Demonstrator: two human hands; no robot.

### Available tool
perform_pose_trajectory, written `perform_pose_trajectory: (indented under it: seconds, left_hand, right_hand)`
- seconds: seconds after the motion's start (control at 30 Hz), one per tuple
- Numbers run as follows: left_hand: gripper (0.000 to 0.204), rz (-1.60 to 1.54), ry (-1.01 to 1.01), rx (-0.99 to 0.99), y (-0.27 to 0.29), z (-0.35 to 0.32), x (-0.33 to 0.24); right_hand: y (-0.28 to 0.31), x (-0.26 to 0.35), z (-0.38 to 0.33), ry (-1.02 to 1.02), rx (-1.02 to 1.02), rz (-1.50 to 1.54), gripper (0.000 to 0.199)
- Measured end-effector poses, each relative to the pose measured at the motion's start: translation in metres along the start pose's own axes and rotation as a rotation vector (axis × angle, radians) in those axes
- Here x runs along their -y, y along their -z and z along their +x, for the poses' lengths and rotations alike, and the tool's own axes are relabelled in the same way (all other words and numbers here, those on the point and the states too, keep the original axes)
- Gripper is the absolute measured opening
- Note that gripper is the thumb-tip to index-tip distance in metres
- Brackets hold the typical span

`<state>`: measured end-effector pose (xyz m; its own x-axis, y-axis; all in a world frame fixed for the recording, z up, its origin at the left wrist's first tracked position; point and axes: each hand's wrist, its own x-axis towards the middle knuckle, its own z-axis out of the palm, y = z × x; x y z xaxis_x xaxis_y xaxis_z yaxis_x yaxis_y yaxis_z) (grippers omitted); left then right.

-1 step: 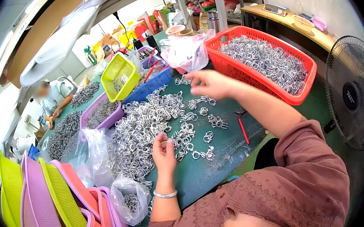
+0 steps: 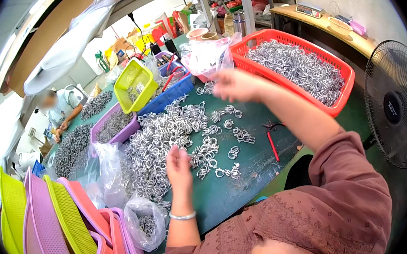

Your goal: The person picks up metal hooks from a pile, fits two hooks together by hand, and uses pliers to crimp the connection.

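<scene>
My left hand (image 2: 179, 169) is at the near edge of a big heap of silvery metal ring clamps (image 2: 153, 141). Its fingers are bent together; whatever they may hold is hidden. My right hand (image 2: 239, 86) hovers past the small clusters of clamps, close to a pink tub lined with a clear plastic bag (image 2: 207, 60). Its fingers are loosely apart and a little blurred, with nothing visible in them. Small groups of clamps (image 2: 243, 135) lie apart on the green table (image 2: 247, 172). Red-handled pliers (image 2: 272, 145) lie to their right.
A red basket (image 2: 299, 100) full of metal pieces stands at the right. Behind the heap are green (image 2: 133, 87), blue (image 2: 175, 88) and purple (image 2: 135, 126) bins. Stacked colourful baskets (image 2: 47, 230) fill the lower left. A fan (image 2: 392, 104) stands right; a co-worker (image 2: 62, 108) sits far left.
My right hand has shifted slightly right and its fingers have drawn in. My left hand has moved a little left, its fingertips slightly farther over the heap.
</scene>
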<state>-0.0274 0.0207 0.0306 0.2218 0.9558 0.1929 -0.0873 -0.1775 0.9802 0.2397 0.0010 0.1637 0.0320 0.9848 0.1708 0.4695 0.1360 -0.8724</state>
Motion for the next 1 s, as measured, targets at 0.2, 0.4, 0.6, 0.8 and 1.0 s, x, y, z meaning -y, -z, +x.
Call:
perform_pose_trajectory:
  seconds: [0.2,0.4,0.6,0.8,1.0]
  left_hand:
    - [0.027,-0.302,-0.238,-0.159,0.03,0.015,-0.082]
    - [0.024,0.724,-0.569,0.23,0.015,0.005,-0.016]
    - [0.027,1.112,-0.48,0.319,-0.005,-0.017,0.007]
    - [0.016,1.086,-0.485,0.333,0.0,-0.017,0.007]
    - [0.018,1.025,-0.543,0.286,0.002,-0.018,0.011]
  right_hand:
    - [0.043,0.099,-0.005,0.551,-0.25,0.464,0.024]
    - [-0.002,0.031,-0.031,0.624,-0.119,-0.244,0.024]
    - [-0.092,-0.084,-0.013,0.357,0.239,-0.573,0.048]
    - [-0.126,-0.086,-0.011,0.458,0.273,-0.639,0.05]
    - [-0.101,-0.076,-0.011,0.476,0.048,-0.434,0.045]
